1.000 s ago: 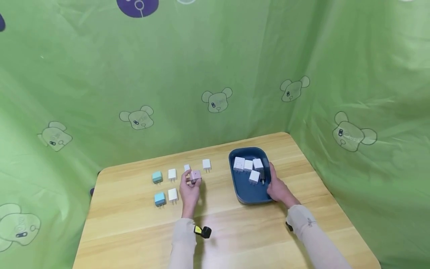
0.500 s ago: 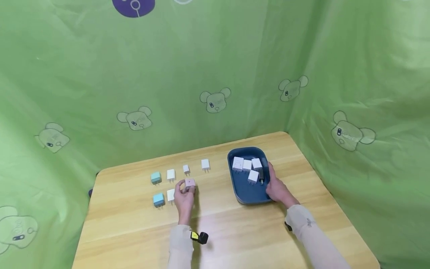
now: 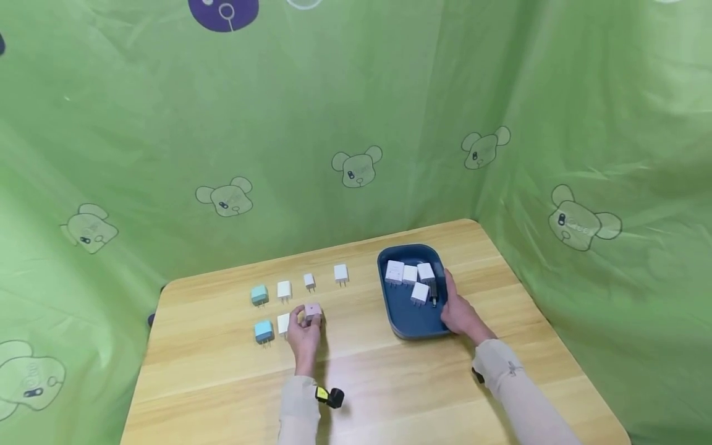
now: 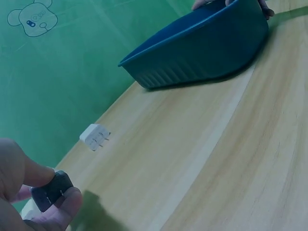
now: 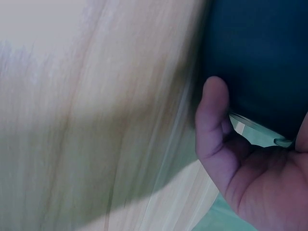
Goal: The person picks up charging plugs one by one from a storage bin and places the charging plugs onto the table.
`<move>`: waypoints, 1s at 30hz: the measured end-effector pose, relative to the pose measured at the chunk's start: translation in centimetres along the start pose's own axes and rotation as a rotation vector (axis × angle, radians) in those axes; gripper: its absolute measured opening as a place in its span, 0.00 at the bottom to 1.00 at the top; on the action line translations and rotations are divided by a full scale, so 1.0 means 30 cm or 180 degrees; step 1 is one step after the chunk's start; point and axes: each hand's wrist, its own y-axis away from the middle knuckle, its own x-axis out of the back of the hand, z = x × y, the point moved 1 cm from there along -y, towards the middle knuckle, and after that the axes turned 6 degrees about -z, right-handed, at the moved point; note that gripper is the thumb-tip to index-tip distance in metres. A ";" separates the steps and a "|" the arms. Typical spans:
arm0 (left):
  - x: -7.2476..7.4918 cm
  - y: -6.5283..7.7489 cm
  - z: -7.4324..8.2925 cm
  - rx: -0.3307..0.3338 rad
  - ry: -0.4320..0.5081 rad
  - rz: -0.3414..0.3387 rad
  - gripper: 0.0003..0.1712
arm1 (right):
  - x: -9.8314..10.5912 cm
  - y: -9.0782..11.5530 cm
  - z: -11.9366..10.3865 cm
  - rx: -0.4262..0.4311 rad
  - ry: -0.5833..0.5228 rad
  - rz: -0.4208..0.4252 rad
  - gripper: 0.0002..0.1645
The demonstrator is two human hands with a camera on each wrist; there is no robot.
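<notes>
Pink only in head view, the charger sits pinched in left hand, tray gripped in right hand.

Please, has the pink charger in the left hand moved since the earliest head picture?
Yes: lower in the head view and slightly left, judged against the rightmost white charger lying directly on the table; the left hand moved with the pink charger.
</notes>
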 end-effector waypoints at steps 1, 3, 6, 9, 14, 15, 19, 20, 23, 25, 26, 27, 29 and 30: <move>-0.002 0.000 -0.003 0.0000 -0.0027 0.0011 0.28 | 0.000 0.000 0.000 -0.0008 -0.0004 -0.0009 0.54; -0.006 0.001 -0.008 -0.0021 -0.0092 0.0030 0.28 | 0.000 0.000 0.001 -0.0025 -0.0016 -0.0010 0.54; -0.013 -0.001 -0.019 -0.0054 -0.0161 0.0050 0.27 | 0.002 -0.003 0.002 -0.0036 -0.0002 0.0010 0.54; -0.013 -0.004 -0.031 -0.0033 -0.0178 0.0046 0.27 | 0.000 -0.002 0.006 -0.0003 0.0032 0.0038 0.54; -0.011 -0.005 -0.036 0.0058 -0.0188 0.0035 0.28 | -0.006 0.001 0.009 0.0014 0.0023 0.0043 0.54; -0.012 -0.006 -0.032 0.0068 -0.0201 0.0035 0.28 | -0.006 -0.002 0.009 0.0006 0.0031 0.0048 0.54; -0.016 -0.003 -0.018 0.0093 -0.0361 0.0056 0.28 | -0.004 -0.003 0.007 -0.0014 0.0047 0.0024 0.54; -0.016 -0.003 -0.017 0.0107 -0.0404 0.0064 0.28 | -0.005 -0.004 0.009 -0.0014 0.0050 0.0021 0.54; -0.014 -0.002 -0.018 0.0133 -0.0535 0.0076 0.29 | -0.008 -0.006 0.012 0.0007 0.0047 0.0005 0.53; -0.012 -0.003 -0.020 0.0165 -0.0551 0.0058 0.30 | -0.009 -0.008 0.012 0.0002 0.0047 0.0014 0.53; -0.011 -0.002 -0.021 0.0179 -0.0568 0.0047 0.30 | -0.009 -0.008 0.012 -0.0001 0.0041 0.0015 0.54; -0.010 -0.002 -0.021 0.0187 -0.0578 0.0032 0.30 | -0.009 -0.007 0.012 -0.0011 0.0042 0.0014 0.54; -0.010 -0.002 -0.022 0.0210 -0.0583 0.0018 0.30 | -0.009 -0.006 0.012 -0.0023 0.0044 0.0013 0.54; -0.009 -0.003 -0.022 0.0217 -0.0587 0.0024 0.30 | -0.009 -0.006 0.012 -0.0025 0.0036 0.0015 0.54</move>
